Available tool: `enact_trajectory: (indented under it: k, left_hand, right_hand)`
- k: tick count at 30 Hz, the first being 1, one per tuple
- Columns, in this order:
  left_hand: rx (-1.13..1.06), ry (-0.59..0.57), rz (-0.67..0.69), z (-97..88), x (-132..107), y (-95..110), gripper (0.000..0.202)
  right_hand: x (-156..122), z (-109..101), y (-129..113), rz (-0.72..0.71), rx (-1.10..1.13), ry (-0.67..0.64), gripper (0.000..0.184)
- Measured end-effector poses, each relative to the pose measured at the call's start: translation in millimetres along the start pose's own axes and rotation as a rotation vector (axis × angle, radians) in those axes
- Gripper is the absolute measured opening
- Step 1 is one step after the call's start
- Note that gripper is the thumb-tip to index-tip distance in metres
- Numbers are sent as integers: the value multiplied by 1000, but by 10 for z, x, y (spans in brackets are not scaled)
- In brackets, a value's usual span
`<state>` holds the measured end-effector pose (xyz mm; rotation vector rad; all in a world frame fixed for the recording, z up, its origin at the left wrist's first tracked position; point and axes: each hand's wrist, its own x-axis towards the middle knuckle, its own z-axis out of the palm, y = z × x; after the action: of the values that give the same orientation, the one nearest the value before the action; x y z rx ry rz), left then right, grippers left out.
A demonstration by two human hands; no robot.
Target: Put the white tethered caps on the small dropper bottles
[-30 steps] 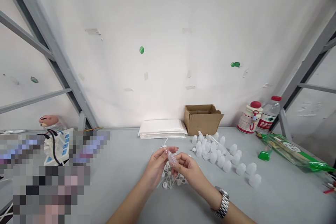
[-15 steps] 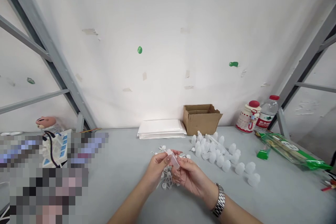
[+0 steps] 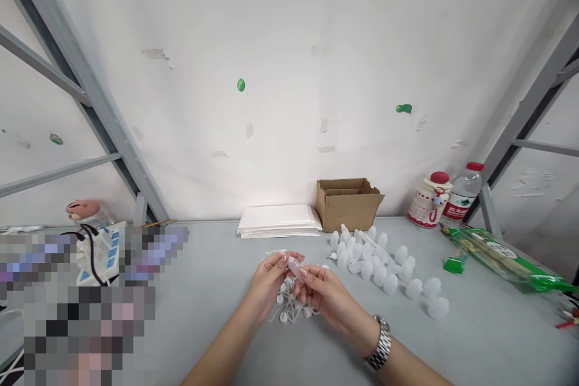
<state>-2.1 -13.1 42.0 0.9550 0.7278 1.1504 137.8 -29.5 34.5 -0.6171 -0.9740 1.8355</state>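
As a pink animal-head figure [image 3: 84, 209] and a multi-socket power strip [image 3: 116, 247] sit toward nine o'clock of the hands, a worker's left hand [image 3: 266, 282] pinches the upper end of a small translucent bottle [image 3: 297, 268] between thumb and fingers. Stacked flat white packets [image 3: 279, 221] lie toward eleven o'clock of the bottle, and white corded caps [image 3: 294, 310] are heaped at six o'clock, partly hidden by the hands. The bottle tilts between both hands above the gray tabletop [image 3: 194, 295], its lower end grasped by the thumb and fingers of the right hand [image 3: 324, 289]. An open cardboard box [image 3: 349, 212] stands between one and two o'clock; loose translucent bottles [image 3: 366, 269] spread around three. A metal-band wristwatch [image 3: 382, 344] circles the right wrist, between four and five. A red-topped canister [image 3: 425, 208] stands beside a red-capped water bottle [image 3: 464, 190] at two o'clock, with a green-and-clear packet [image 3: 502, 252] at three.
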Motion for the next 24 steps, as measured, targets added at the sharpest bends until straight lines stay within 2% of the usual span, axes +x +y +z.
enact_trajectory:
  k: [5,12,18,24]
  left_hand:
    - [-116,-99,-28,26,-6,-81,27]
    - [-212,-181,-69,26,-59,-7,22]
    - [-243,-182,-81,18,-62,-3,25]
    - [-261,-155,-125,22,-75,18,27]
  right_hand:
    - [-3,23,-5,-26,-19,-12,31]
    - [-6,27,5,-44,-19,-71,33]
    - [-33,62,-24,-44,-39,-41,32]
    - [-22,20,49,-18,126,-80,26]
